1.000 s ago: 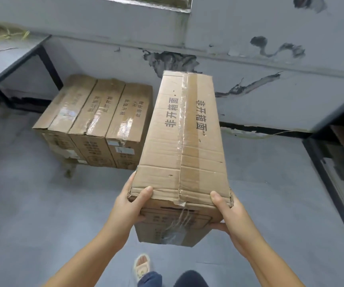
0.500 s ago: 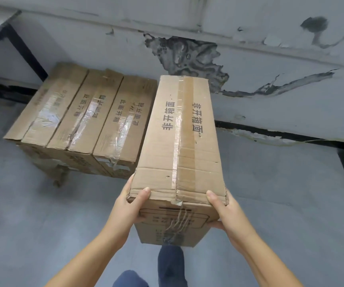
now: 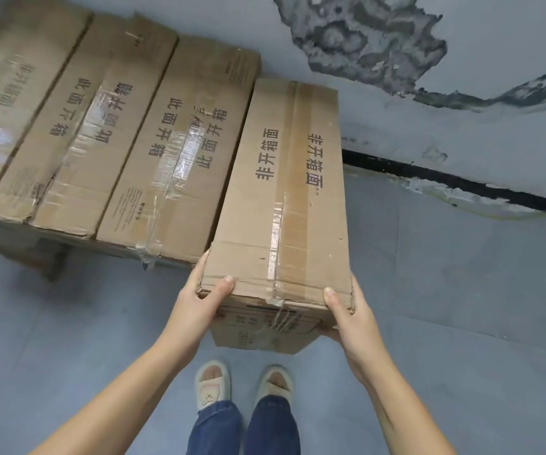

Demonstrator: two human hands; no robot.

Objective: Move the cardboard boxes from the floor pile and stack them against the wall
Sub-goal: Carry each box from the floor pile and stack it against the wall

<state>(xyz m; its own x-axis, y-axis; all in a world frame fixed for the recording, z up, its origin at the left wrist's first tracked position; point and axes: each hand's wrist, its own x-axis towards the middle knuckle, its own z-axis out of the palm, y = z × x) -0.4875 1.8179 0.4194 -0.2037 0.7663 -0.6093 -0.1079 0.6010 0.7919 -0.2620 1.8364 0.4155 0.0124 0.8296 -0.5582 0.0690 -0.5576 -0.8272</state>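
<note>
Both hands, left (image 3: 199,298) and right (image 3: 352,310), grip a long, creased, taped cardboard box (image 3: 284,198) beside three matching boxes (image 3: 107,126).

A pale grey wall (image 3: 462,133) is seen across the top, where a large patch of paint (image 3: 363,37) is peeled away and dark, rough plaster is exposed. A black strip (image 3: 445,182) is run along the wall's foot, edged with flaking paint. Below it, a smooth grey floor (image 3: 462,290) is evenly lit.

Boxes (image 3: 107,126) on grey floor (image 3: 445,290)
</note>
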